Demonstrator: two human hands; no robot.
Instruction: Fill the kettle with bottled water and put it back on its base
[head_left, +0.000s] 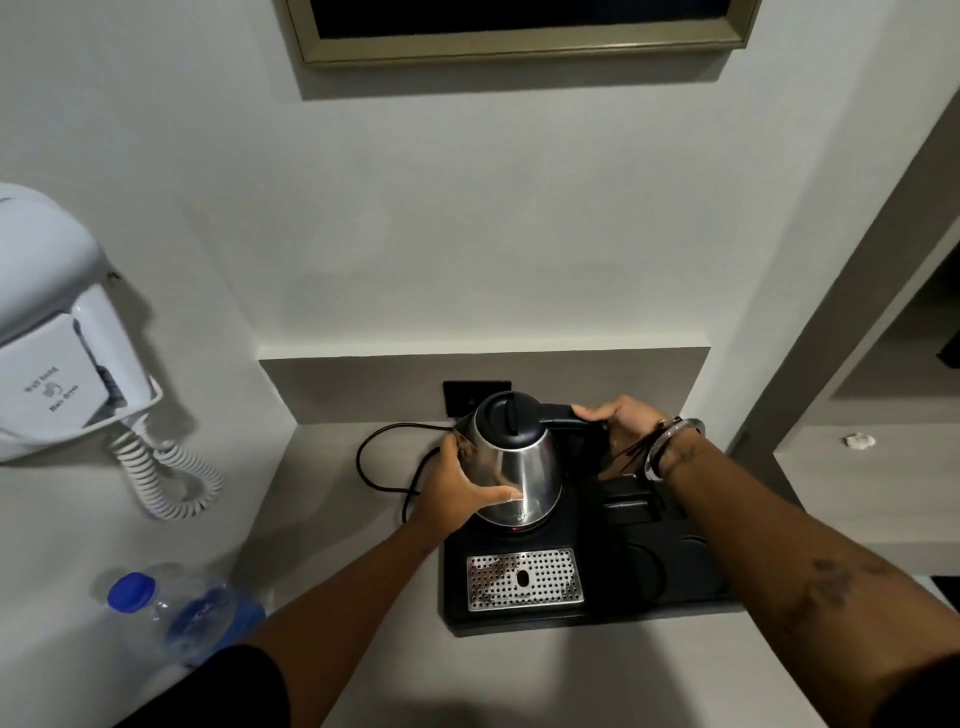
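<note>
the kettle (511, 462) is seen on its base (519, 527), at the back left corner of a black tray (597, 608) on the worktop (519, 675). its lid is shut. the kettle is made of shiny steel with a black lid and a black handle. the steel side looks smooth and may be slippery, so the handle is thought to be the best place to hold it. the kettle is stiff and will not bend. whether there is water in it cannot be told, so its weight cannot be told. it will be much heavier once it is full.

the right hand (618, 428) is closed around the black handle. the right arm is stretched forward from the lower right, with bands worn at the wrist. the left hand (457, 488) is laid open and flat on the steel side, with the fingers curved round it. the left arm is stretched forward from the lower left.

the water bottle (176, 608) is seen lying near the left edge of the worktop, well apart from the kettle. its blue cap is on. a black cord (374, 462) is looped behind the tray.
</note>
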